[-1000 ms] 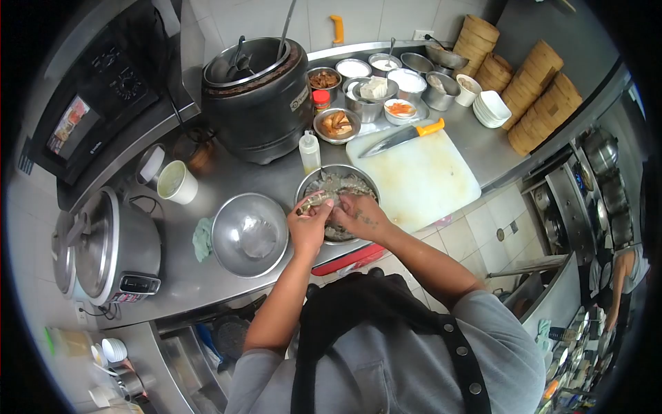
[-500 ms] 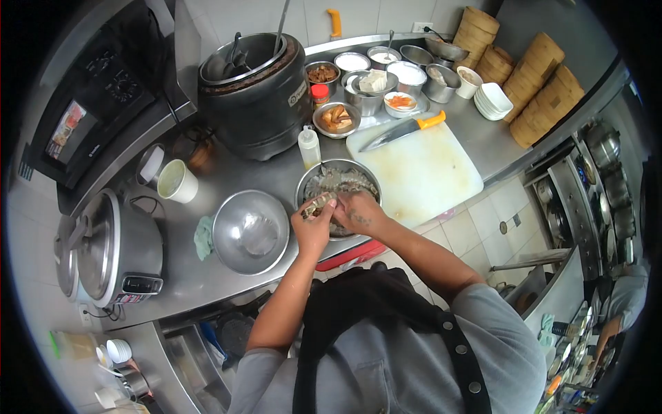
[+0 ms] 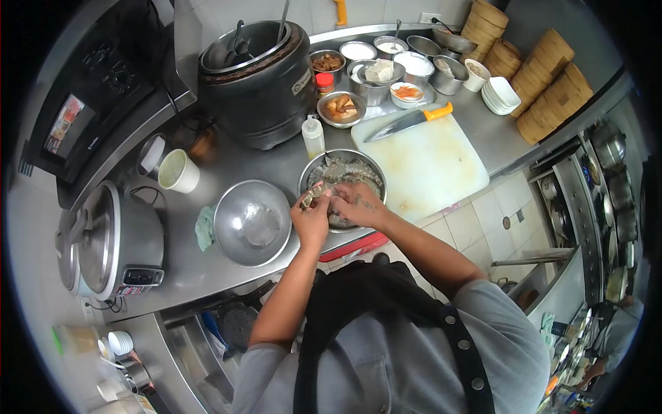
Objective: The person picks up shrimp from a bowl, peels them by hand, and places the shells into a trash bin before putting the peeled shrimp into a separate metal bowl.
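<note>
Here we are at the fingertips: our left hand has thumb and fingers pinched around a grey, shrimp-like piece, and our right hand has its fingers curled in against it, though we can't tell whether they grip it too. That piece sits right above the steel bowl, heaped with similar grey pieces, and the bowl rests on a metal counter along a tiled wall, with pale floor tiles showing beyond the counter's edge. Both forearms reach forward from our body, angling inward so the hands meet over the bowl, the left forearm steeper, the right one slanting in from the side. Counting outward, we've got one shiny bowl to the left, one squeeze bottle just behind the heaped bowl, and one cutting board to the right, carrying one knife with a yellow handle. Farther back stand one big black pot and four stacks of bamboo steamers, and over at the far right edge we catch one other person, partly cut off by the dark rim of the view
</note>
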`<state>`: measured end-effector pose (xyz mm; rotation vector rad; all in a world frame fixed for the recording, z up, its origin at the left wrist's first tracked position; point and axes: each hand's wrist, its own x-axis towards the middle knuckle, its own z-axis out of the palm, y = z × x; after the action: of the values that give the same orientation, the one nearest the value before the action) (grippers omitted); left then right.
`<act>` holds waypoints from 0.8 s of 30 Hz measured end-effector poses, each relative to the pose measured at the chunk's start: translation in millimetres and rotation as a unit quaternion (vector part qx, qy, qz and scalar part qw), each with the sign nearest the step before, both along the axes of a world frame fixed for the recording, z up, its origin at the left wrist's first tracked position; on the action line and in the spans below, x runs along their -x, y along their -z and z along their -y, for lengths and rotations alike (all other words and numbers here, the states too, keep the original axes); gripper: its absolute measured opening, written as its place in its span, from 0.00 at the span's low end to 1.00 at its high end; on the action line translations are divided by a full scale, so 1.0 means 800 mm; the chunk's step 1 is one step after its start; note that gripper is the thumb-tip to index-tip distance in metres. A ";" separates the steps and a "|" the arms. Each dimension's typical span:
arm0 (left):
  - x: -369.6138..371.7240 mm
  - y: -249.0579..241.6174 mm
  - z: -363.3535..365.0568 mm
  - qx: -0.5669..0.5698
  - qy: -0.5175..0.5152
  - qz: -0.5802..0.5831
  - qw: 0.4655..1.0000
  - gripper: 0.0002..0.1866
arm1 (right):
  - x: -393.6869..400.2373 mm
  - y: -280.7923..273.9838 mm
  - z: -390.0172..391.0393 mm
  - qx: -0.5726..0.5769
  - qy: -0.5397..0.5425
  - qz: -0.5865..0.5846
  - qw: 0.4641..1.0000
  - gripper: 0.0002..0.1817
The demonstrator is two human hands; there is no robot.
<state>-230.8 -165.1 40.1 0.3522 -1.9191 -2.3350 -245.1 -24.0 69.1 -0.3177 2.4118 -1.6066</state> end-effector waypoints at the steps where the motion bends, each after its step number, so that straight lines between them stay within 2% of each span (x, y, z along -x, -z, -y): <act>1: 0.000 0.002 -0.001 0.005 -0.008 -0.007 1.000 0.13 | -0.001 -0.001 0.002 -0.024 0.008 -0.041 0.999 0.15; 5: -0.009 -0.009 -0.007 0.007 0.007 -0.027 1.000 0.14 | 0.002 0.009 0.004 -0.065 0.031 -0.128 0.989 0.15; 12: -0.013 -0.017 -0.011 0.019 0.014 -0.048 0.999 0.13 | 0.000 0.010 0.005 -0.071 0.053 -0.125 0.988 0.15; 17: -0.012 -0.005 -0.010 0.028 0.006 -0.050 0.998 0.13 | 0.005 0.028 0.006 -0.078 0.048 -0.190 0.977 0.15; 18: -0.013 -0.006 -0.010 0.039 0.003 -0.056 0.998 0.13 | 0.005 0.026 0.005 -0.078 0.048 -0.189 0.978 0.15; 20: -0.014 -0.008 -0.010 0.051 0.000 -0.060 0.997 0.13 | 0.004 0.023 0.003 -0.040 0.039 -0.107 0.993 0.16; 24: -0.012 -0.009 -0.005 0.032 -0.014 -0.043 0.998 0.12 | 0.010 0.035 0.005 -0.059 0.048 -0.094 0.993 0.18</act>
<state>-221.0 -161.0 47.6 0.2654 -1.9316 -2.2261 -253.3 -27.7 41.3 -0.3529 2.6886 -1.5268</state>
